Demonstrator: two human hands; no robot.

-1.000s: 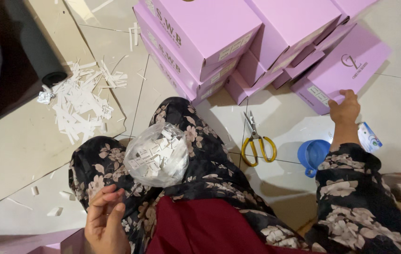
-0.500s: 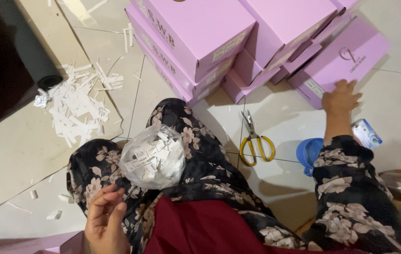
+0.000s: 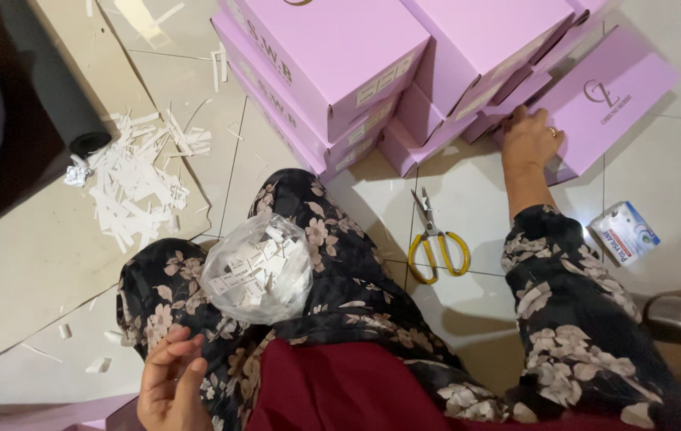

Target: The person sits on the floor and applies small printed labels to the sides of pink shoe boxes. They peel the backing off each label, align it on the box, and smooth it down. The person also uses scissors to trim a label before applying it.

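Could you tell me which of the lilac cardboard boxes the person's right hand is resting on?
The right hand rests on the flat lilac cardboard box lying alone on the tiled floor at the far right; the other lilac boxes are stacked to its left.

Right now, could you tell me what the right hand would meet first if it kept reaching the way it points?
The right hand already rests on the flat lilac box; going on, it would probably meet the stacked lilac boxes just ahead.

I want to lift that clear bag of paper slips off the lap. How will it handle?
The bag is thin clear film, so probably floppy and sagging. Filled with small paper slips, it is likely light. Its top looks loosely gathered, so slips may spill if tipped.
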